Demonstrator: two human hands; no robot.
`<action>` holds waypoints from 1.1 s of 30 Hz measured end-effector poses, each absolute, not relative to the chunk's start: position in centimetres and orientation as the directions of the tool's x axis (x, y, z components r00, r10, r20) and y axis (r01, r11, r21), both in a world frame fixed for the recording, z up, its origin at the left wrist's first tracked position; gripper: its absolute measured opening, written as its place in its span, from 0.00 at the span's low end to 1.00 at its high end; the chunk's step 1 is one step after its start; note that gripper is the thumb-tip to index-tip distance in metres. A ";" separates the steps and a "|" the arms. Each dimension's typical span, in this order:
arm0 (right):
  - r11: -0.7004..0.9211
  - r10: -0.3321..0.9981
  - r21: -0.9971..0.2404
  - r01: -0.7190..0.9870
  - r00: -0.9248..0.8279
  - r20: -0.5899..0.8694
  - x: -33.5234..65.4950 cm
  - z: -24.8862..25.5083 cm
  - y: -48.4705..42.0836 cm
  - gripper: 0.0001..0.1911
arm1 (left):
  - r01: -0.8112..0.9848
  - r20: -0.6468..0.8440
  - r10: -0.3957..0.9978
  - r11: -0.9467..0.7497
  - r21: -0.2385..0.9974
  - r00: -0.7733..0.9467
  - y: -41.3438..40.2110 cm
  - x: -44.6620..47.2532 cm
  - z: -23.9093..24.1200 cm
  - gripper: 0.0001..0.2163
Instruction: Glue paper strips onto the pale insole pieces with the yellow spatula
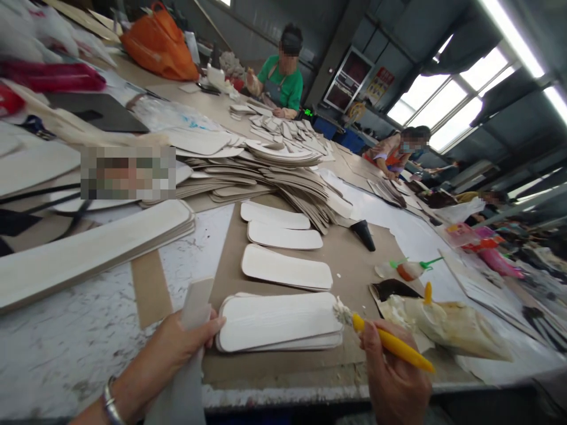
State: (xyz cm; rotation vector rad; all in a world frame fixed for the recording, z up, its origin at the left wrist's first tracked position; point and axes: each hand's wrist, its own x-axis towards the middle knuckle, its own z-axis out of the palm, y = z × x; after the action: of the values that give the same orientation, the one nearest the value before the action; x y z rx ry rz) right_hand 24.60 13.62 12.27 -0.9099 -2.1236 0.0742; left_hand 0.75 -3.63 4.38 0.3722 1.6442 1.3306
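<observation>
My right hand (394, 366) is closed around a yellow-handled brush (390, 342). The brush's whitish, clumped bristles touch the right end of the top panel in a small stack of white rounded panels (279, 324). Between the thumb and fingers of my left hand (177, 342) is a pale grey strip (197, 298), which hangs down toward the table's front edge. The left thumb tip rests against the stack's left end. Beyond that stack, more white panels (286, 268) lie in a row on brown paper (225, 265).
Large piles of panels (266, 171) stand behind. At right lie a crumpled yellowish bag (465, 330), a black cone-shaped piece (363, 235) and a small bottle with a green tip (410, 270). Long panels (93, 248) are stacked at left. A person in green (283, 82) works across the table.
</observation>
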 end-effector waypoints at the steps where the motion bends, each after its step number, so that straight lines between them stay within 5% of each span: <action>1: 0.732 0.644 -0.367 0.574 -0.408 0.647 24.3 12.5 13.3 0.09 | -0.360 -0.481 0.708 0.331 0.872 -0.517 -3.7 0.8 4.9 0.18; 6: 0.689 0.723 -0.546 0.477 -0.399 0.564 21.5 14.0 11.0 0.11 | -0.498 -0.516 0.629 0.227 0.837 -0.582 -4.6 0.7 7.5 0.19; 15: 0.339 0.832 -0.931 0.137 -0.505 0.229 16.0 13.6 7.3 0.13 | -0.345 -0.431 0.679 0.268 0.899 -0.594 -4.9 1.6 7.1 0.17; 21: 0.135 0.838 -0.981 -0.142 -0.512 0.189 12.7 10.3 6.3 0.11 | -0.321 -0.479 0.665 0.356 0.878 -0.573 -4.2 2.4 6.4 0.12; 33: 0.431 0.877 -0.876 0.216 -0.331 0.349 15.7 11.9 6.7 0.12 | -0.344 -0.465 0.645 0.314 0.885 -0.607 -4.6 2.0 6.7 0.13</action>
State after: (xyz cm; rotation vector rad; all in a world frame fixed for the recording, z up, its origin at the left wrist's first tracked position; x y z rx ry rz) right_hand 15.74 6.69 11.89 -0.9388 -1.7985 0.9368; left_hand 1.97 -4.59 6.73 0.2733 1.7148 1.4358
